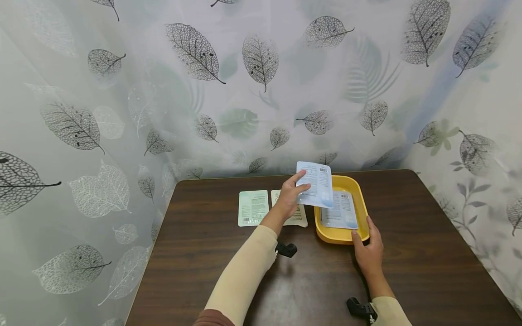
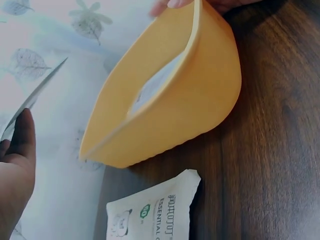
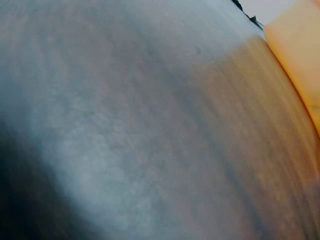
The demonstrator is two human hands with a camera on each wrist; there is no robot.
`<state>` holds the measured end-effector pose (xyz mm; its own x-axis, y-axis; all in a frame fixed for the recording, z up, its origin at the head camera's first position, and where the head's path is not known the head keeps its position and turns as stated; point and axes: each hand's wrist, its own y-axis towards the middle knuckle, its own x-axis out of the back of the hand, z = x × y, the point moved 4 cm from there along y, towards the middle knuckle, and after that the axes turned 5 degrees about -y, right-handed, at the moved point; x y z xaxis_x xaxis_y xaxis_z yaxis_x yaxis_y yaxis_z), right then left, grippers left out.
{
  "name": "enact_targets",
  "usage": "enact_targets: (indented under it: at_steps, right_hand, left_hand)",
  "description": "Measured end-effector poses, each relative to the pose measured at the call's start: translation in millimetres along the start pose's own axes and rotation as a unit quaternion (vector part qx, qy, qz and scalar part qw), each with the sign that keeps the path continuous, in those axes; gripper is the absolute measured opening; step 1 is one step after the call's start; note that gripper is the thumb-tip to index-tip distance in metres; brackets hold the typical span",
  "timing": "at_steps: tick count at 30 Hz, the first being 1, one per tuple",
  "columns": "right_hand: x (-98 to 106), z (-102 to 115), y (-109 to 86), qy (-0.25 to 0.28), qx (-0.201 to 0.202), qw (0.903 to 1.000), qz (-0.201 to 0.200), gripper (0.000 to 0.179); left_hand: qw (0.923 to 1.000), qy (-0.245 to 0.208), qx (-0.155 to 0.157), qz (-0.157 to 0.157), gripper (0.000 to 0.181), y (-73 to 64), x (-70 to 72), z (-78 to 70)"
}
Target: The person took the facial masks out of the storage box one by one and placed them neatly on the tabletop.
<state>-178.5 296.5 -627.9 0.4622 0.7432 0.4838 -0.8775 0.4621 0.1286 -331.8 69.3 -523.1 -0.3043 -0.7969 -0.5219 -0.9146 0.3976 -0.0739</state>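
My left hand [image 1: 288,198] pinches a flat white-and-blue sheet-mask packet [image 1: 317,188] between thumb and fingers, raised over the left side of a yellow plastic bin [image 1: 361,199]. In the left wrist view this packet [image 2: 40,91] appears edge-on, apart from the bin. A similar pale blue packet [image 1: 340,216] lies inside the bin. With thumb and fingers at the near right corner, my right hand [image 1: 371,253] holds the bin by its wall. The right wrist view catches only a strip of the bin's side [image 3: 300,60].
Left of the bin, a pale green packet [image 1: 253,208] lies flat on the dark wooden table [image 1: 195,253]. Beside it is a cream packet [image 1: 297,219], partly covered by my left hand. A leaf-printed curtain [image 1: 253,99] hangs behind the table's far edge.
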Motion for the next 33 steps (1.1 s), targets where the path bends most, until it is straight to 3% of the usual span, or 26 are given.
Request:
enact_targets:
  at_steps: [19, 33]
  right_hand:
    - [3.8, 3.8, 0.7, 0.002, 0.009, 0.9999, -0.006, 0.070]
    - [1.3, 0.5, 0.0, -0.009, 0.005, 0.9999, -0.006, 0.070]
  left_hand:
    - [0.9985, 0.035, -0.034, -0.026, 0.080, -5.7, 24.7, -18.6]
    - [0.9978, 0.020, -0.045, -0.043, 0.082, -9.0, 42.7, -27.1]
